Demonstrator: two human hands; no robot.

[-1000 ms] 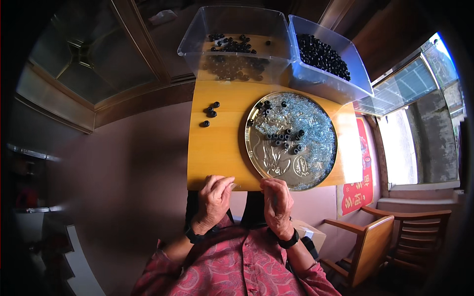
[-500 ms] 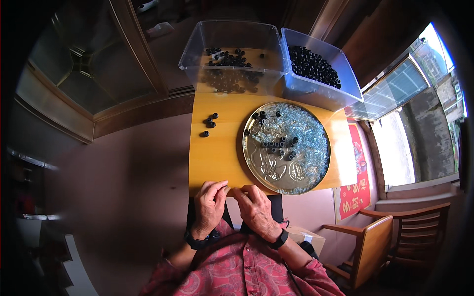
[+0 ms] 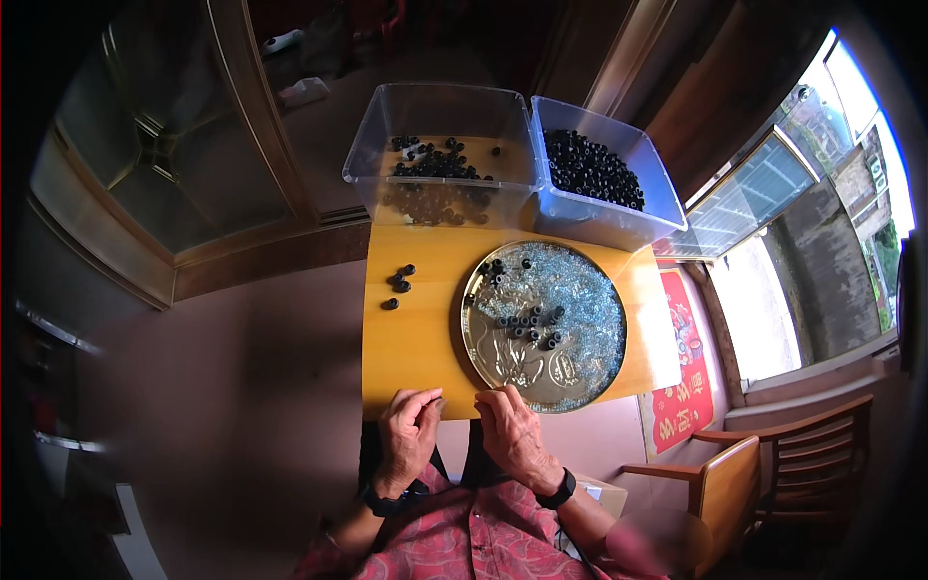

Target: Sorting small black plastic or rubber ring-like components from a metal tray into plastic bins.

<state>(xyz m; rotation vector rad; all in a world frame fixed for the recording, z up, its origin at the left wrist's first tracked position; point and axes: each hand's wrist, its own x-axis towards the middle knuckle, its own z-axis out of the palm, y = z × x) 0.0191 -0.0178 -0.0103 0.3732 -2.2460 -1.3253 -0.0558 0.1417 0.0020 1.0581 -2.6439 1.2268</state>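
My left hand [image 3: 410, 437] is at the near edge of the wooden table [image 3: 406, 348], its thumb and forefinger pinched together. My right hand [image 3: 514, 437] is beside the lower left rim of a round gold-coloured tray [image 3: 503, 365], fingertips also pressed together. Whatever either pinch holds is too small to make out. Many tiny clear bluish beads [image 3: 590, 300] cover the tray's far and right side. Small black ring-like pieces [image 3: 522, 323] lie in its middle, with more near its upper left rim. Several loose black pieces [image 3: 401, 282] are on the wood left of the tray.
Two clear plastic bins stand at the table's far end. The left bin [image 3: 362, 159] has a scattering of black pieces; the right bin [image 3: 599, 217] has a deep heap. A wooden chair [image 3: 730, 498] stands at the right, below an open window. A glazed door is at the left.
My hands have come apart: the right one has shifted right toward the tray, while the left stays pinched near the table edge. The whole view has tilted, so the table appears lower.
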